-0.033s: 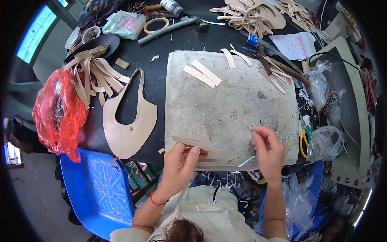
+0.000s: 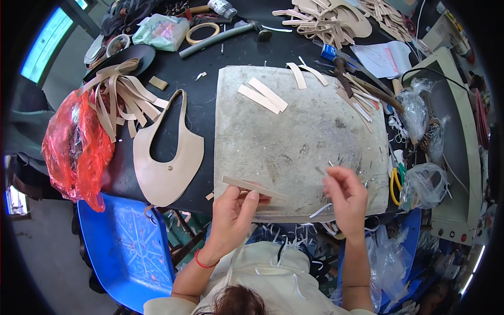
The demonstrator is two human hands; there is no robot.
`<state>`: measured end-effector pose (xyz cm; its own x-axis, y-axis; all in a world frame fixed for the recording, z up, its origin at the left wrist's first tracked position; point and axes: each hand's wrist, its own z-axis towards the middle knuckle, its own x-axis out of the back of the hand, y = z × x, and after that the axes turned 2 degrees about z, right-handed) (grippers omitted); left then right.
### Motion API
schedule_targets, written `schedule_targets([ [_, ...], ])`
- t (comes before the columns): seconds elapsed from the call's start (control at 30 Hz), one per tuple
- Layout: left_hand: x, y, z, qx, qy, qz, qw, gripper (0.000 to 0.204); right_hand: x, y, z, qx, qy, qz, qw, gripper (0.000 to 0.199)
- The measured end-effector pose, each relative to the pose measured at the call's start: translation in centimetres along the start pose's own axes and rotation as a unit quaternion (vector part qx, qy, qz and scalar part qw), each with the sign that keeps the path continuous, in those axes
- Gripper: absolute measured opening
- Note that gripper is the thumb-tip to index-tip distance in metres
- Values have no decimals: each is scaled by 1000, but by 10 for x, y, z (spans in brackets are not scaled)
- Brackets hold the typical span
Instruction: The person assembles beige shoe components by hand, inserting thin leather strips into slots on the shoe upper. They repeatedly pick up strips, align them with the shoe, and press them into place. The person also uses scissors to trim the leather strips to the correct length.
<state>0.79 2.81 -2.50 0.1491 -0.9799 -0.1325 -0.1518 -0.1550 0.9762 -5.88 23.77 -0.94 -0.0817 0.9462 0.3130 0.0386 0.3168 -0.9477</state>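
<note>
While the left hand (image 2: 234,207) in the head view has its fingers clamped on a slim beige strip (image 2: 231,182), the right hand (image 2: 349,199) is raised at the right, thumb and forefinger bent toward each other. Right fingers: cannot tell whether they meet or pinch anything; a small grey blur lies at their tips. Held strip: one item, gripped between thumb and fingers, slanting down to the right, over the lower left part of the board.

Board (image 2: 278,139): greyish white, scuffed and stained, laid on the black counter (image 2: 178,68). Upon it, one pair of loose strips (image 2: 260,100), beige, side by side at the upper left; two curved strips (image 2: 297,77) at the top edge; a bunch of thin sticks and tools (image 2: 361,100) at the upper right corner.

Left of board: one collar-shaped piece (image 2: 176,184), beige, bearing a small round stud (image 2: 169,168); one bundle of beige strips (image 2: 111,105) beside a red plastic bag (image 2: 89,168).

Far side: hammer (image 2: 218,40), lying flat; tape roll (image 2: 190,35); heap of beige pieces (image 2: 357,21).

Right of board: scissors (image 2: 393,186), yellow-handled; clear plastic bag (image 2: 425,186), crumpled.

Below counter, left: blue plastic tub (image 2: 128,247), one.
</note>
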Motion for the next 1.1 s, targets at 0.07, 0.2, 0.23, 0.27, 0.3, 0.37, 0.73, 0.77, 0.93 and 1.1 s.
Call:
schedule_targets([
  [0.07, 0, 2, 0, 9, -2, -24, 1000, 19, -7, -8, -11, -41, -76, 105, 991, 18],
  [0.2, -2, 6, 1, 37, -9, -89, 995, 20, -24, -18, -22, -96, -184, 195, 959, 24],
  [0.23, -1, 7, 1, 43, -18, -97, 994, 20, -28, -19, -22, -101, -192, 197, 956, 24],
  [0.27, 0, 9, 0, 47, -25, -105, 993, 21, -30, -20, -21, -103, -202, 199, 953, 23],
  [0.3, 0, 9, 0, 50, -25, -113, 992, 21, -32, -21, -20, -104, -201, 188, 956, 23],
  [0.37, 0, 8, -1, 55, -25, -128, 990, 21, -34, -22, -19, -106, -199, 167, 960, 24],
  [0.73, 1, 5, -4, 49, -20, -155, 987, 20, -39, -19, -21, -93, -175, 86, 976, 19],
  [0.77, 3, 5, -4, 47, -14, -159, 986, 20, -40, -21, -20, -100, -174, 65, 978, 18],
  [0.93, 15, 17, -1, 39, 21, -102, 994, 18, -32, -26, -21, 88, -130, -85, 984, 34],
  [1.1, 14, 18, 7, -42, 15, 46, 998, 15, -72, -38, -9, 347, -122, -194, 909, 43],
])
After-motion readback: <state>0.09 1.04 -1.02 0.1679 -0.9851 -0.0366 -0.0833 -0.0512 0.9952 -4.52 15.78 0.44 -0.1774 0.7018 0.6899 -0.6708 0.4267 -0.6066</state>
